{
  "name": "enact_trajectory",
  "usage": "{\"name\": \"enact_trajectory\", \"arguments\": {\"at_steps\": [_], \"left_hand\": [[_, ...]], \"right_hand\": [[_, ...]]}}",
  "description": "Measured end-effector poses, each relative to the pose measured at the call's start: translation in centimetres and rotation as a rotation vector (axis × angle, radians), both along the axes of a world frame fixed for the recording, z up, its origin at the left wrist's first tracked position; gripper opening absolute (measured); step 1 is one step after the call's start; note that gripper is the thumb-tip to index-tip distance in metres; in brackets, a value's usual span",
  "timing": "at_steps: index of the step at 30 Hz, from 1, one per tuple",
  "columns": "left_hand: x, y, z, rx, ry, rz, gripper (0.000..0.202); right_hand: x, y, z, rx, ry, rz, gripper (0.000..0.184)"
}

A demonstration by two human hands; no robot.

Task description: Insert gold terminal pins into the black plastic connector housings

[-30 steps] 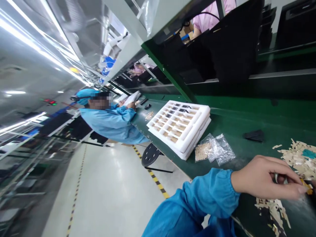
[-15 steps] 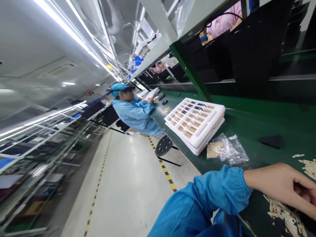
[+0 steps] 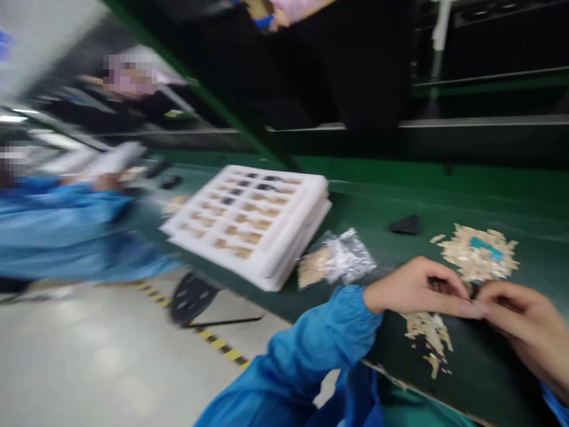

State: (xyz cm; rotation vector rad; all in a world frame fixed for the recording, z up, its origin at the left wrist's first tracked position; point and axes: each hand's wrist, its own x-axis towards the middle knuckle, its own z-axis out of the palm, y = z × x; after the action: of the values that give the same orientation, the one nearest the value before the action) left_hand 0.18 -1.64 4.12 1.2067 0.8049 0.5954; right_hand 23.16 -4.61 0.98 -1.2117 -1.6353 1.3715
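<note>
My left hand (image 3: 422,290) and my right hand (image 3: 524,326) meet over the green tabletop, fingertips pinched together. A small dark piece shows partly between them; its kind is hidden by the fingers. Just beyond lies a heap of flat beige pieces (image 3: 471,261) with a teal item (image 3: 486,248) on it. Below my left hand is a smaller scatter of beige and dark scraps (image 3: 429,341). A black folded piece (image 3: 404,225) rests on the table, farther off to the left of the heap.
Stacked white foam trays (image 3: 284,249) hold beige and black pieces in slots. Clear plastic bags (image 3: 344,258), one with beige pieces, lie beside them. A green post (image 3: 222,112) slants behind. At left, a co-worker in blue (image 3: 80,225) sits near a black stool (image 3: 191,299).
The view has swung right and down, so the trays appear farther left. My right hand and the whole beige heap have come into view, with both hands' fingertips together.
</note>
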Motion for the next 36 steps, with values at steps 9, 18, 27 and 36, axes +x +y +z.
{"name": "enact_trajectory", "arguments": {"at_steps": [9, 18, 27, 36], "left_hand": [[0.4, 0.6, -0.2, -0.063, -0.04, 0.024, 0.027], [0.5, 0.7, -0.8, -0.163, -0.071, -0.053, 0.035], [0.6, 0.3, -0.4, -0.113, -0.003, 0.002, 0.034], [1.1, -0.4, 0.2, 0.124, 0.13, 0.101, 0.015]], "right_hand": [[-1.7, 0.8, 2.4, -0.45, 0.337, -0.072, 0.025], [-1.6, 0.6, 2.5, -0.506, 0.362, 0.021, 0.029], [-1.7, 0.8, 2.1, -0.362, 0.302, -0.121, 0.028], [-2.0, 0.8, 1.9, -0.285, 0.213, -0.199, 0.023]]}}
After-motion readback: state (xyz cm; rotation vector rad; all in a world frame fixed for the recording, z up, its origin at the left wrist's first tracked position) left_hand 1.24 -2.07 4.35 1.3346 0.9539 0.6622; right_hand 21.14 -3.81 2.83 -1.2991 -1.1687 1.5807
